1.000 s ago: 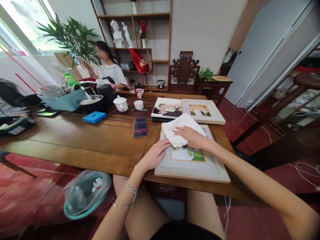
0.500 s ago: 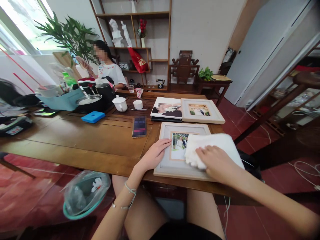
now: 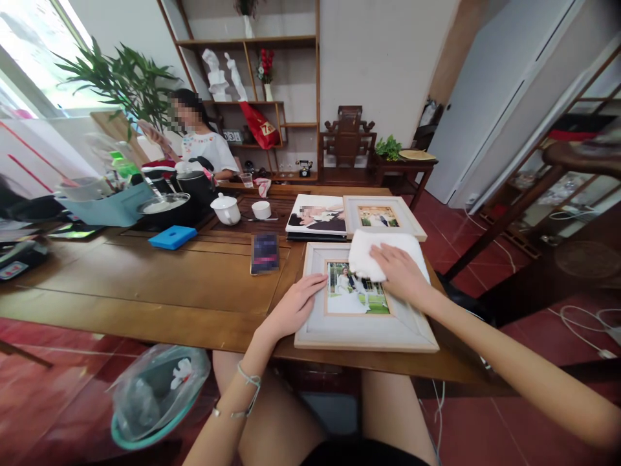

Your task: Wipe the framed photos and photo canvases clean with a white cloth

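Observation:
A white-framed photo lies flat at the near edge of the wooden table. My left hand rests open on the frame's left border, fingers flat, holding it still. My right hand presses a folded white cloth onto the frame's upper right part, fingers spread over the cloth. The picture in the frame shows below and left of the cloth.
Behind lie a second white frame, an unframed photo print and a phone. A blue sponge, pots, a teapot and a cup stand further left. A person sits at the far end. A lined bin stands below left.
My right hand slid the cloth from the frame's top centre to its lower right, then back up to the upper right. My left hand stayed on the frame's left border.

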Motion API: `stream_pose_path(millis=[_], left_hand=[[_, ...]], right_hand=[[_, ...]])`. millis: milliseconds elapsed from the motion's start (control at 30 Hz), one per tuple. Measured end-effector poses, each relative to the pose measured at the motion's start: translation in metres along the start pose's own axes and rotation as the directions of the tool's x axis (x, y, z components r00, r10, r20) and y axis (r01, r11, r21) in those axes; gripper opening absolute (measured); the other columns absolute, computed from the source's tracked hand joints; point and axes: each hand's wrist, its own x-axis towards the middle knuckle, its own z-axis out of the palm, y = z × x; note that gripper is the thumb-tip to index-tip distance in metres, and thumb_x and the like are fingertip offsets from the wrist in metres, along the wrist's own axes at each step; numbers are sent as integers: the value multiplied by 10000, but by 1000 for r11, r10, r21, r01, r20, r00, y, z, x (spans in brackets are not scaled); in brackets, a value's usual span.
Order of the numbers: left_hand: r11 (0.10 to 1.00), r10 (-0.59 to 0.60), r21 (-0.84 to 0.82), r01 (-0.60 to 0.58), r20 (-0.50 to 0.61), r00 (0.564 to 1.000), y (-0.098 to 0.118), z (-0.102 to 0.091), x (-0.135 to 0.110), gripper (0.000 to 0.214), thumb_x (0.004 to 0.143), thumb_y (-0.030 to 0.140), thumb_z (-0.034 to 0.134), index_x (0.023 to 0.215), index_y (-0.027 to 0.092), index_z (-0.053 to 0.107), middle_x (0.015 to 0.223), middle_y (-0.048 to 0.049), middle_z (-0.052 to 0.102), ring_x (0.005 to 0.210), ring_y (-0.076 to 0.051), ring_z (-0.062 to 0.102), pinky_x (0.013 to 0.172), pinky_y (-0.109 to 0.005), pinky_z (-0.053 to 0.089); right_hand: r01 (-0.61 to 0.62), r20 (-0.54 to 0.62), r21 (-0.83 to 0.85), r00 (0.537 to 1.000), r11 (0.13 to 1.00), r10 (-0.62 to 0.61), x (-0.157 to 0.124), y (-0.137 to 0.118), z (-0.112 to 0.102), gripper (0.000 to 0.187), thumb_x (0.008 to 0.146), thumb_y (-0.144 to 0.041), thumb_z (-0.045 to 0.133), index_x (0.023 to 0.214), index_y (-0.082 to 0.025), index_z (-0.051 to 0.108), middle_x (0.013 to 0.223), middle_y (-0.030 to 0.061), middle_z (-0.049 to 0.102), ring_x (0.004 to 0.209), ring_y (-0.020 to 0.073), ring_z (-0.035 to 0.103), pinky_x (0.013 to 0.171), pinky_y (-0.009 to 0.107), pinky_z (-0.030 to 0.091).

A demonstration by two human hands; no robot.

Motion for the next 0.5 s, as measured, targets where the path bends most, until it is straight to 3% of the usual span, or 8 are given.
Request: stream_pose_path(millis=[100,233,367,500], left_hand=[[1000,3,-3,-3,-9,1000,0,-1,0,490,921,67,375,1365,205,530,1433,-107,512,1359,-240,438,1163,-498,342],[1000,-4,-8,4,-17,1000,1,0,0,473,930,86,378,1359,206,537,1424,-103,522,1350,-236,450,1158,-489,353],[1000,-13,-3,13,-22,1000,2,1,0,457,941,101,373,1360,190,533,1424,-112,520,1350,-233,445,1167,-490,336],[1000,-7,-8,7,-29,1000,2,2,1,463,937,97,381,1358,212,532,1423,-103,522,1345,-232,450,1164,-499,336]], right_hand=[[-100,53,-53,993,994,103,21,8,-5,618,761,-66,523,1373,5,459,1468,229,441,1378,385,344,1103,491,314],[-61,156,-85,985,995,73,10,-25,-20,586,728,-26,494,1309,49,516,1396,264,504,1304,403,435,1046,478,384],[88,340,45,935,995,-98,-37,-77,-53,630,654,-20,515,1280,43,547,1337,288,545,1235,409,510,957,490,464],[235,331,327,878,915,-345,-66,-102,-82,725,612,-56,539,1337,-46,524,1402,204,528,1317,372,450,1024,492,434]])
